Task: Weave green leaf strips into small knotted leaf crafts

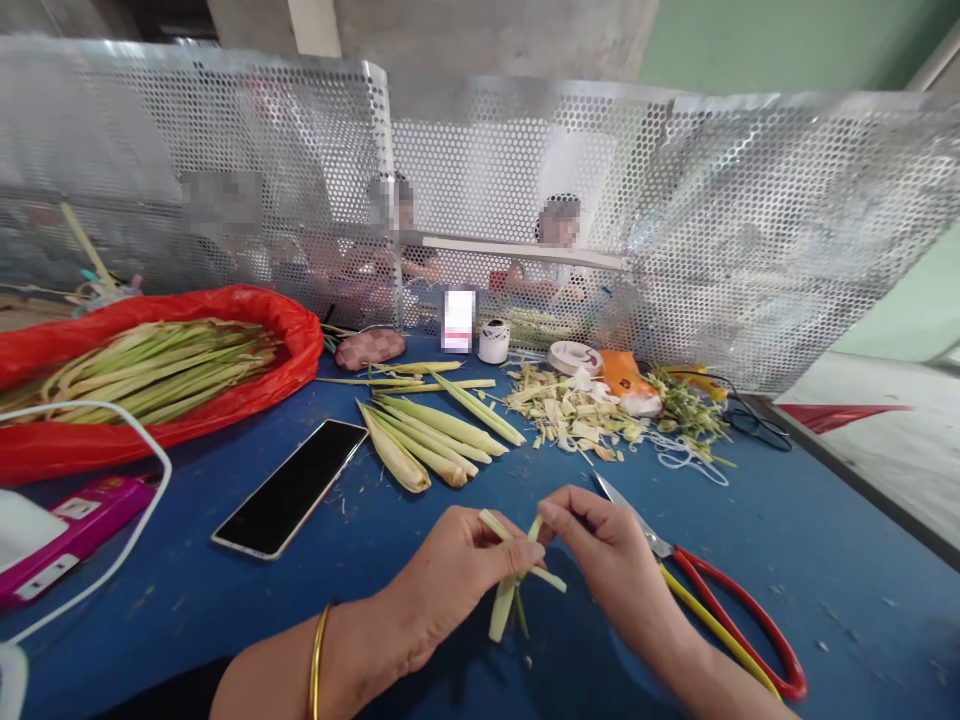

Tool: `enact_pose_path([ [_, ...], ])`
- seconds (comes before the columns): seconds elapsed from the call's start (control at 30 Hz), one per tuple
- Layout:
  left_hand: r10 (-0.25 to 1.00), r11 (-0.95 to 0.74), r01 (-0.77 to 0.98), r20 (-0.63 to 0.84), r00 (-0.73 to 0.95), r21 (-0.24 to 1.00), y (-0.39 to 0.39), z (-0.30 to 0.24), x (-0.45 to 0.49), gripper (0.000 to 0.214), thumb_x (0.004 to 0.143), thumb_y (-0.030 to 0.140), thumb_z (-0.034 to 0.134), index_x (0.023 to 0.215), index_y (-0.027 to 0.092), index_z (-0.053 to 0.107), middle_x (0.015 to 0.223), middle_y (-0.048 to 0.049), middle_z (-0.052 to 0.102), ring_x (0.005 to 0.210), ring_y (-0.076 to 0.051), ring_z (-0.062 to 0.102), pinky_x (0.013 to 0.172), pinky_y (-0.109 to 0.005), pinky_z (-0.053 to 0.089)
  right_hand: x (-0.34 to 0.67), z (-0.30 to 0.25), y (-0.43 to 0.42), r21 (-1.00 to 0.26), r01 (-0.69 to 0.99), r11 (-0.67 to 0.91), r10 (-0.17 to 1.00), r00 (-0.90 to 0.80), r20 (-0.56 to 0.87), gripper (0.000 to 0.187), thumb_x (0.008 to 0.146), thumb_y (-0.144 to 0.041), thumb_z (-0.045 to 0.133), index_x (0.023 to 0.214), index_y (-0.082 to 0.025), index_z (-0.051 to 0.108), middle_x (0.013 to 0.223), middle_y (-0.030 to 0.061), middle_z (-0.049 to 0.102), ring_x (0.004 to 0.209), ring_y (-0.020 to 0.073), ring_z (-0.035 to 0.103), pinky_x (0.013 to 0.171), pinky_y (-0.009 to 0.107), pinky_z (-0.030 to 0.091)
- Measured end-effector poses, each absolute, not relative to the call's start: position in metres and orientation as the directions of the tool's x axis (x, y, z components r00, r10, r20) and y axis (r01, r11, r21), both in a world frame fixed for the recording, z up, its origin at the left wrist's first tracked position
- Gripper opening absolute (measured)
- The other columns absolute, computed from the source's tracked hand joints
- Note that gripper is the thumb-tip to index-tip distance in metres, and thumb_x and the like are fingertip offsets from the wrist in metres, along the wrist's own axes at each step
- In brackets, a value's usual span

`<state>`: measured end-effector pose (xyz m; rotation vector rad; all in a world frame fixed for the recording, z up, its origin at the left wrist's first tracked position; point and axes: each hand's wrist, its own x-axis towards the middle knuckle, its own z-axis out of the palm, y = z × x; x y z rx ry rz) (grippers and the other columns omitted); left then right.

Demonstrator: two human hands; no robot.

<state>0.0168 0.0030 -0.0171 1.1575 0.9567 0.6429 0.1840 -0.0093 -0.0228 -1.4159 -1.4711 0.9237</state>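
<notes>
My left hand (457, 575) and my right hand (611, 560) meet over the blue table (787, 520), each pinching pale green leaf strips (514, 580) that cross between the fingers. A gold bangle (319, 660) circles my left wrist. Scissors with red and yellow handles (720, 600) lie just right of my right hand, partly under it. A row of folded leaf cones (431, 435) rests beyond my hands.
A black phone (292, 487) lies left of the cones. A red bag of long leaves (150, 370) fills the far left. A pink power strip (71, 535) with white cable, leaf scraps (577, 410), thread spool (493, 341) and tape roll (574, 357) sit around. People work behind a perforated metal screen (675, 200).
</notes>
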Motion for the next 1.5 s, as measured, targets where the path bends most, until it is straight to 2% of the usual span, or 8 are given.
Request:
enact_pose_path([
  [0.17,0.874,0.263,-0.086,-0.199,0.443,0.961,0.005,-0.018,0.017,0.038,0.074,0.052,0.069,0.075,0.014,0.069,0.072,-0.0054,0.067,0.074,-0.019,0.059,0.073,-0.029,0.042,0.186,-0.021,-0.012,-0.948,0.308,0.082,0.988,-0.153,0.036,0.053,0.091,-0.058,0.039,0.069,-0.017,0.063,0.066,0.0047,0.063,0.069,0.0181,0.058,0.067,0.028,0.043],
  [0.3,0.861,0.305,-0.127,-0.217,0.46,0.944,0.007,-0.016,0.017,0.045,0.078,0.058,0.06,0.067,0.015,0.062,0.066,-0.0024,0.06,0.068,-0.017,0.055,0.069,-0.029,0.041,0.18,-0.026,-0.018,-0.921,0.382,0.083,0.985,-0.172,0.018,0.044,0.089,-0.052,0.05,0.064,-0.017,0.059,0.062,0.0018,0.06,0.064,0.0158,0.057,0.061,0.025,0.041],
  [0.67,0.847,0.299,0.046,-0.287,0.448,0.953,0.006,-0.017,0.016,0.034,0.07,0.047,0.071,0.062,0.016,0.057,0.054,0.0047,0.047,0.056,-0.011,0.04,0.056,-0.024,0.03,0.183,-0.028,-0.017,-0.885,0.457,0.087,0.992,-0.122,0.035,0.039,0.088,-0.044,0.05,0.059,-0.018,0.055,0.06,0.0012,0.057,0.061,0.0154,0.051,0.058,0.026,0.037],
  [0.8,0.821,0.378,-0.059,-0.305,0.482,0.924,0.006,-0.014,0.017,0.039,0.067,0.052,0.073,0.065,0.015,0.062,0.057,0.0023,0.053,0.058,-0.011,0.046,0.059,-0.023,0.035,0.182,-0.026,-0.013,-0.939,0.344,0.012,0.995,-0.096,-0.022,0.04,0.085,-0.048,0.053,0.059,-0.018,0.055,0.059,0.0015,0.057,0.061,0.0158,0.051,0.061,0.027,0.037],
  [0.93,0.752,0.421,-0.137,-0.26,0.606,0.897,0.008,-0.009,0.015,0.041,0.079,0.052,0.062,0.08,0.012,0.071,0.079,-0.0082,0.068,0.071,-0.015,0.059,0.071,-0.028,0.044,0.182,-0.02,-0.012,-0.986,0.149,-0.071,0.984,-0.153,-0.094,0.043,0.084,-0.055,0.054,0.06,-0.019,0.052,0.061,0.0007,0.056,0.062,0.0153,0.05,0.061,0.027,0.037],
  [1.07,0.743,0.443,-0.105,-0.299,0.598,0.89,0.01,-0.01,0.012,0.026,0.077,0.035,0.068,0.086,0.012,0.074,0.084,-0.0102,0.071,0.075,-0.015,0.06,0.072,-0.025,0.044,0.182,-0.022,-0.012,-0.981,0.19,-0.043,0.989,-0.132,-0.069,0.043,0.085,-0.053,0.055,0.058,-0.018,0.054,0.061,-0.0003,0.055,0.062,0.0144,0.047,0.062,0.026,0.036],
  [1.27,0.78,0.496,-0.197,-0.334,0.529,0.846,0.013,-0.015,0.011,0.029,0.074,0.036,0.074,0.092,0.014,0.073,0.089,-0.0089,0.071,0.088,-0.018,0.062,0.082,-0.027,0.043,0.184,-0.029,-0.008,-0.992,0.052,-0.115,0.993,0.04,-0.113,0.037,0.076,-0.055,0.063,0.081,-0.018,0.064,0.07,0.0015,0.063,0.071,0.0185,0.057,0.071,0.029,0.043],
  [1.5,0.803,0.532,-0.363,-0.32,0.504,0.765,0.013,-0.018,0.015,0.02,0.068,0.031,0.078,0.076,0.014,0.07,0.078,-0.0021,0.062,0.074,-0.013,0.054,0.077,-0.026,0.042,0.172,-0.023,-0.019,-0.986,0.149,-0.08,0.981,-0.164,-0.105,0.041,0.079,-0.055,0.061,0.071,-0.016,0.067,0.073,0.0043,0.065,0.077,0.0204,0.057,0.073,0.03,0.043],
])
